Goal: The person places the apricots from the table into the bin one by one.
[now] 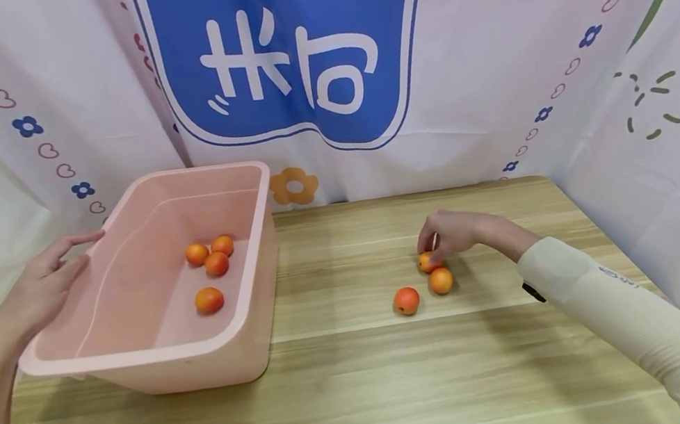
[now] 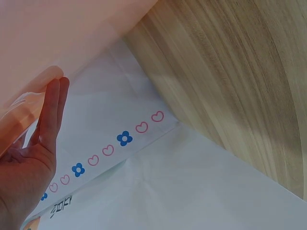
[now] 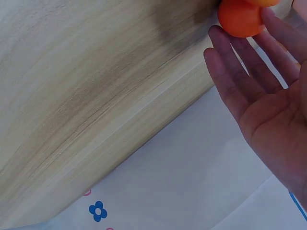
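The right hand reaches down to the table, thumb and fingertips pinching one orange-red fruit; in the right wrist view its other fingers are slightly spread. The pinched fruit is rounded and partly covered, so which way its long axis runs I cannot tell. Just beside it, on the person's side, lies a rounder orange fruit, and a little to the left a redder fruit.

Farther left stands the pink basin, its long axis running away from the person. Inside, three fruits cluster together, and nearer the person, apart from them, an oval fruit lies with its longer axis roughly left to right. The left hand touches the basin's left rim, its fingers fairly straight along the outside. Behind hangs a printed white cloth.
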A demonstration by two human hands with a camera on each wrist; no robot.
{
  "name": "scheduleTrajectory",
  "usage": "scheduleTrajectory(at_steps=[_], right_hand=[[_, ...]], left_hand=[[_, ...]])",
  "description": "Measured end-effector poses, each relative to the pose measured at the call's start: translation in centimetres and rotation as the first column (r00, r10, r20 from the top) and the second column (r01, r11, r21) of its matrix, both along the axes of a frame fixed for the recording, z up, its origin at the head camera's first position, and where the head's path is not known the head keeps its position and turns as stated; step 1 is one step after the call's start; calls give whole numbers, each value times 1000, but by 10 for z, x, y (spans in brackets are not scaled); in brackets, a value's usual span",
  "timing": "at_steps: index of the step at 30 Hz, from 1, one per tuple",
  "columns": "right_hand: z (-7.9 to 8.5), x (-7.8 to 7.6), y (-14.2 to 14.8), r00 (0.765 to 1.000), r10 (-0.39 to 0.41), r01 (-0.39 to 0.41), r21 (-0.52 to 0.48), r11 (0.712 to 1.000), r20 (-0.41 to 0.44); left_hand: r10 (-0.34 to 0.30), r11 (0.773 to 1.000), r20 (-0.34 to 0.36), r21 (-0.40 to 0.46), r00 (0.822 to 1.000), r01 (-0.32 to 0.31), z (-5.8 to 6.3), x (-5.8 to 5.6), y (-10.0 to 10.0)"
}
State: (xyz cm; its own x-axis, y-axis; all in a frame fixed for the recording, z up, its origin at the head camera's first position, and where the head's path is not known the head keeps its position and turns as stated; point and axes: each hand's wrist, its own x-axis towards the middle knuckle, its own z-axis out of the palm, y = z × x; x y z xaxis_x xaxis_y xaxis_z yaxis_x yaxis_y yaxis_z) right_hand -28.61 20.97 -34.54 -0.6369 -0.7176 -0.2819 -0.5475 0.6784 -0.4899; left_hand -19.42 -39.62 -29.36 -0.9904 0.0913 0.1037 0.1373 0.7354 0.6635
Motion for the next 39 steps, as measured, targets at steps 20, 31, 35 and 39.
scheduleTrajectory(at_steps=[20, 31, 35, 39], right_hand=[[0, -4, -2, 1000, -27, 27, -42, 999, 3], [0, -6, -3, 998, -57, 55, -149, 987, -10], [1, -7, -5, 998, -68, 63, -178, 982, -18], [4, -6, -6, 998, -63, 56, -218, 974, -29]], left_hand=[[-6, 1000, -42, -27, 999, 5, -4, -2, -2], [-9, 1000, -37, -16, 999, 8, -2, -3, -2], [-7, 1000, -27, -11, 1000, 7, -3, -3, -3], [-10, 1000, -15, -3, 1000, 10, -2, -2, -2]])
